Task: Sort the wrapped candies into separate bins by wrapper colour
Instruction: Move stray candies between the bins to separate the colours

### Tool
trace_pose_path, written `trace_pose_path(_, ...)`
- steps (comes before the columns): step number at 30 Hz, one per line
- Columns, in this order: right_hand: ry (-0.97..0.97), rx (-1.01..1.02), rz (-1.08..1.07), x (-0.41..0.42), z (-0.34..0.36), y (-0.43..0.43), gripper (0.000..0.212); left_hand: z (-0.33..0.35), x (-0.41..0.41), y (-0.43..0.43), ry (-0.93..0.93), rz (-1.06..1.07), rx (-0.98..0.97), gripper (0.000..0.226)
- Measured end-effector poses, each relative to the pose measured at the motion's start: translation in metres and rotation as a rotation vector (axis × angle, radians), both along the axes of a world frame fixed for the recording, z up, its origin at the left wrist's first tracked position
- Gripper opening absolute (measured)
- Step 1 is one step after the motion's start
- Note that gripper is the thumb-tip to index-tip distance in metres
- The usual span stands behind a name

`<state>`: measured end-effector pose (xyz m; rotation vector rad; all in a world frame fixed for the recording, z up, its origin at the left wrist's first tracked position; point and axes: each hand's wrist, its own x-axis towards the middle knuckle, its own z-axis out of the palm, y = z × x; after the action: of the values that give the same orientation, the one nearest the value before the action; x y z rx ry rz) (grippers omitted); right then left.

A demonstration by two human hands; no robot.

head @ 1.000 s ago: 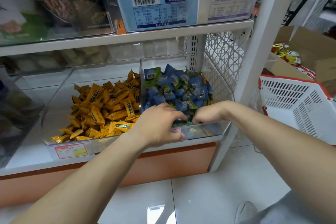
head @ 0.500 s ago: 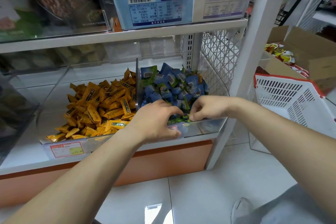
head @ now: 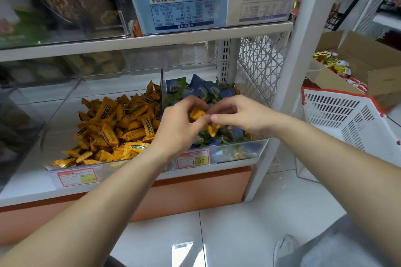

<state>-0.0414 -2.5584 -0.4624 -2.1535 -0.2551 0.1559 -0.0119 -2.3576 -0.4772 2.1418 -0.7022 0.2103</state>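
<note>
My left hand (head: pixel 178 128) covers most of the orange-wrapped candy (head: pixel 196 113) it pinches. My right hand (head: pixel 243 117) hides the blue and green wrapped candies (head: pixel 204 91) beneath it; whether it holds anything I cannot tell. Small print on the red-bordered paper price label (head: pixel 193 159) is unreadable. The white slotted plastic basket (head: pixel 342 115) runs off the right edge.

both forearms reach far and converge; left grip (head: pixel 180 128) pinches a yellow candy (head: pixel 196 113); right grip (head: pixel 243 115) curled, thumb tip meeting the left's fingertips, hold unclear.

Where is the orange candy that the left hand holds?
Head view, centre: the orange candy is in the grip of the left hand, over the right bin of blue and green candies.
</note>
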Motion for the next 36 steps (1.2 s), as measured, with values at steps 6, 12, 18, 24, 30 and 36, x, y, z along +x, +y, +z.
trace_pose_path(6, 0.344, -0.681, 0.192, 0.003, -0.018, -0.01, 0.084, 0.0, 0.001, 0.01, -0.122, 0.0, 0.158, 0.009)
trace_pose_path(12, 0.492, -0.831, 0.232, 0.009, -0.026, -0.002, 0.106, -0.002, 0.001, 0.016, -0.226, -0.065, 0.26, 0.005)
trace_pose_path(18, 0.419, -0.931, 0.202, 0.008, -0.027, 0.003, 0.076, -0.002, 0.002, 0.02, -0.221, -0.086, 0.265, 0.005)
trace_pose_path(24, 0.393, -0.858, 0.151, 0.005, -0.024, -0.002, 0.078, -0.002, 0.001, 0.021, -0.204, -0.102, 0.268, 0.007)
trace_pose_path(30, 0.402, -0.84, 0.14, 0.004, -0.025, 0.003, 0.067, -0.001, 0.002, 0.02, -0.194, -0.095, 0.269, 0.006)
trace_pose_path(36, 0.289, -0.659, 0.161, 0.0, -0.01, -0.007, 0.031, 0.003, 0.005, 0.02, -0.122, -0.043, 0.155, 0.006)
